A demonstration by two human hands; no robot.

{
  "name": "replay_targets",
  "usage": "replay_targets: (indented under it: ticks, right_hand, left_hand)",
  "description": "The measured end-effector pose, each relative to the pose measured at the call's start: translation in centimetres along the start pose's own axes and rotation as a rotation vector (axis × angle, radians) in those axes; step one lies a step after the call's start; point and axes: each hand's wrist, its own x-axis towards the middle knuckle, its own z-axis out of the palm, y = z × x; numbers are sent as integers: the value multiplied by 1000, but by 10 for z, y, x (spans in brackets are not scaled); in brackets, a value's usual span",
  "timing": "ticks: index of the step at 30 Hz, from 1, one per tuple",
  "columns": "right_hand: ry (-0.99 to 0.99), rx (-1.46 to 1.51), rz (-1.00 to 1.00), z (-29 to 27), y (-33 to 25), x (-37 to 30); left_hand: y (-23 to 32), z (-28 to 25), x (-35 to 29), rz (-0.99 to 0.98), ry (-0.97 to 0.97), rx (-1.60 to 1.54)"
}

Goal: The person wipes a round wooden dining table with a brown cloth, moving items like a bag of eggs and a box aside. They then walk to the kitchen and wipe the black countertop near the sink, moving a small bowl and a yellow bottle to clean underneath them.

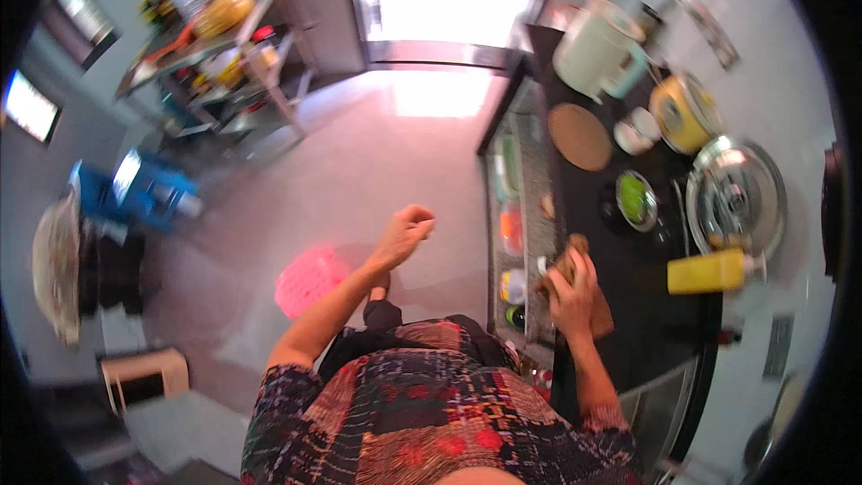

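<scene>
Right hand (575, 296): over the front edge of the black counter (651, 328), fingers bent around a bunched brown cloth (572, 260); the grip looks closed on it, though how firmly cannot be told.
Brown cloth: at the counter's front edge, partly covered by the fingers; a brown flat patch by the wrist may be more of it, but this is unclear.
Handling: probably light, limp and soft, with little to break; slipperiness depends on dampness, which cannot be seen.
Where to hold: likely best gathered at its thick middle under fingers and palm, since a loose corner would let it sag.
Left hand (404, 238): out in front of the counter, well apart from it, over the floor; fingers loosely curled, nothing visible in them; blur hides whether fingertips meet the thumb.
Yellow pump bottle (705, 274): toward the counter's wall side, lying across the view.
Bowl with green contents (635, 200): on the counter, beyond the cloth.
Steel lid (741, 189): at the counter's wall side, round and shiny.
Round brown mat (580, 136): farther along the counter, near its front edge.
Pale green kettle (594, 49): toward the counter's far end.
Doorway (449, 13): past the counter's far end, bright.
</scene>
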Motion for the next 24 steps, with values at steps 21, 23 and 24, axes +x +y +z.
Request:
replay_targets:
  ticks: [21,23,24]
  right_hand:
    - [155,-530,1094,14,-10,-54]
    - [204,-578,1222,9,-18,-72]
    - [221,-609,1282,10,-19,-75]
  left_hand:
    - [35,-7,145,-72,-693,120]
    - [42,4,150,-51,-712,137]
    - [46,13,153,-37,-728,142]
